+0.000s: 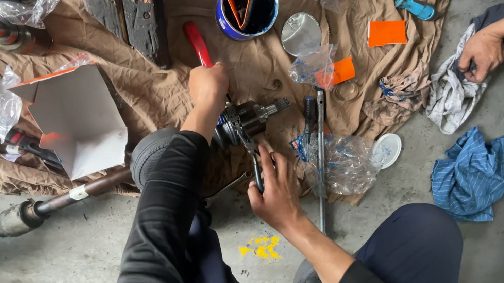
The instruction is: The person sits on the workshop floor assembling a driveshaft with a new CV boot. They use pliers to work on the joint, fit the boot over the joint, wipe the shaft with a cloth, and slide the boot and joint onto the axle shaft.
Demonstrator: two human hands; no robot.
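Note:
A car drive shaft (23,215) lies across the floor and a brown cloth (153,90), its rubber boot (150,154) and metal joint (251,117) under my hands. My left hand (209,87) grips a red-handled tool (197,42) at the joint. My right hand (275,193) holds the dark lower handle of a tool (257,168) that reaches up to the joint. Whether both handles belong to one tool is hidden by my hands.
On the cloth lie a blue can (246,4) with its lid (300,33), a folded white carton (76,117), plastic bags, orange cards, a long metal bar (320,157) and a blue screwdriver (415,7). Another person's hand (483,52) holds a rag at right. A blue cloth (473,171) lies on the concrete.

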